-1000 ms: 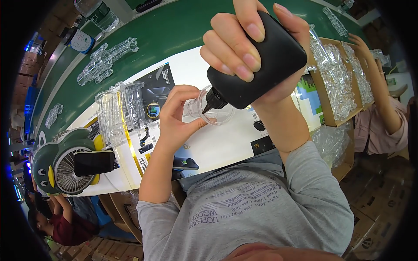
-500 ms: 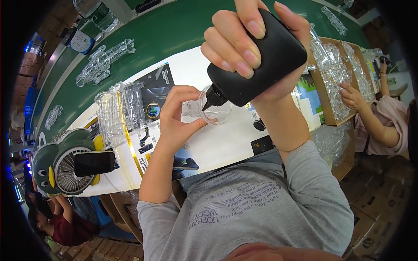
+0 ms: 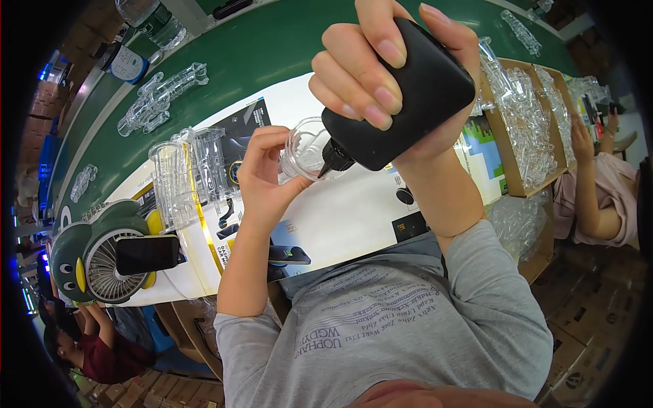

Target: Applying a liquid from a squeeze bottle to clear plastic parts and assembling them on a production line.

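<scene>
My right hand (image 3: 367, 68) is wrapped round a black squeeze bottle (image 3: 422, 92), tipped so that its narrow black nozzle (image 3: 332, 161) points down and left. Between the thumb and fingers of my left hand (image 3: 262, 180) is a clear round plastic part (image 3: 294, 151), its round open end facing up. The nozzle tip is at the lower right of that part's rim, close to my left thumb; whether it touches cannot be made out. Left of my left hand, several clear tubular parts (image 3: 180, 180) stand grouped on the printed sheet (image 3: 333, 231).
More clear parts (image 3: 160, 98) lie on the green table (image 3: 252, 51). A jar (image 3: 126, 63) and a water bottle (image 3: 153, 24) are at the far left. Nearer stand a green fan (image 3: 102, 262) and a phone (image 3: 146, 255). A cardboard box (image 3: 513, 146) holds clear parts beside a co-worker (image 3: 598, 197).
The clear part in my left hand has shifted left and turned, showing more of its open end. My right hand and the bottle moved slightly left. The co-worker's hand has moved away from the box.
</scene>
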The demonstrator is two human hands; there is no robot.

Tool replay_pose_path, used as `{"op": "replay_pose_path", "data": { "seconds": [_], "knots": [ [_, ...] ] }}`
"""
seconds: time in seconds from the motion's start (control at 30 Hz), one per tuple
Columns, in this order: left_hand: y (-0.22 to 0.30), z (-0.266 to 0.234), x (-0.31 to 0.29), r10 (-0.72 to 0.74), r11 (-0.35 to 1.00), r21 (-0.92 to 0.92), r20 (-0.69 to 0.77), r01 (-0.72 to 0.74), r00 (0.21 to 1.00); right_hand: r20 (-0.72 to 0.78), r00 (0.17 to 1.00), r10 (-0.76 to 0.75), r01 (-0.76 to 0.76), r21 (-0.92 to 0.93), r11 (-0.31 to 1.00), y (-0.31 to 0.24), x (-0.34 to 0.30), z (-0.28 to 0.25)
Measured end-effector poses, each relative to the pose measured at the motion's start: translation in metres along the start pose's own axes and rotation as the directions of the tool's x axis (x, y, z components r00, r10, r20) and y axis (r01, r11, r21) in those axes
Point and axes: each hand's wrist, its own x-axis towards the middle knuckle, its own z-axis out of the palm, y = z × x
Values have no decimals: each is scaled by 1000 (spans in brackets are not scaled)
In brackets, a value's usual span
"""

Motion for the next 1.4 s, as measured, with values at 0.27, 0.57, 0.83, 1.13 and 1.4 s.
{"op": "replay_pose_path", "data": {
  "seconds": [0.27, 0.57, 0.83, 1.13, 1.4],
  "knots": [
    [3, -3, 0, -77, 985, -161, -95, 61, 992, 21, 999, -24, 23, 18, 1000, -1, 0, 0],
    [3, -5, 0, -155, 965, -226, -101, 129, 983, 39, 997, -60, 60, 8, 998, -4, 3, 1],
    [0, -8, -3, -251, 930, -298, -84, 216, 964, 48, 995, -84, 69, 255, 964, -7, 7, -8],
    [3, -7, -2, -323, 831, -486, -27, 270, 946, -248, 961, -119, 126, 11, 992, -19, 24, -48],
    [-4, -16, 3, -380, 680, -713, -143, 171, 914, -456, 843, -284, 192, -238, 952, -40, 43, -95]
  ]
}}
